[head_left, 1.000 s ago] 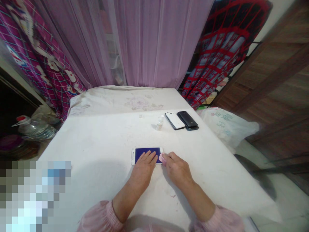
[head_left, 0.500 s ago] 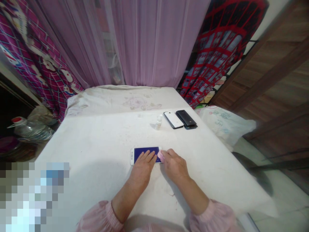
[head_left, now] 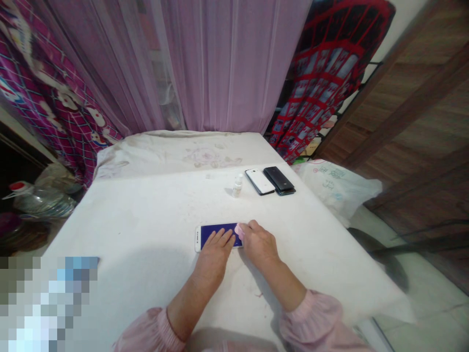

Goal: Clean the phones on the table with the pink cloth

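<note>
A white smartphone [head_left: 198, 238] with a blue-lit screen lies face up and sideways on the white-covered table. My left hand [head_left: 214, 254] rests on its screen, fingers stretched out and flat. Pinched in my right hand [head_left: 259, 244] is a small pink cloth [head_left: 239, 230], pressed on the right end of the screen. That hand covers the phone's right edge. Beyond the phone stands a small clear bottle [head_left: 237, 187] with a white cap.
A white phone [head_left: 260, 181] and a stack of black phones [head_left: 279, 180] lie at the back right of the table [head_left: 154, 210]. A plastic bag [head_left: 335, 188] hangs by the right edge. On the left are a large water bottle [head_left: 44, 198] and a blurred-out patch.
My right hand has slid the pink cloth slightly up and left along the phone's right end. My left hand stays on the screen. The whole view has shifted a little.
</note>
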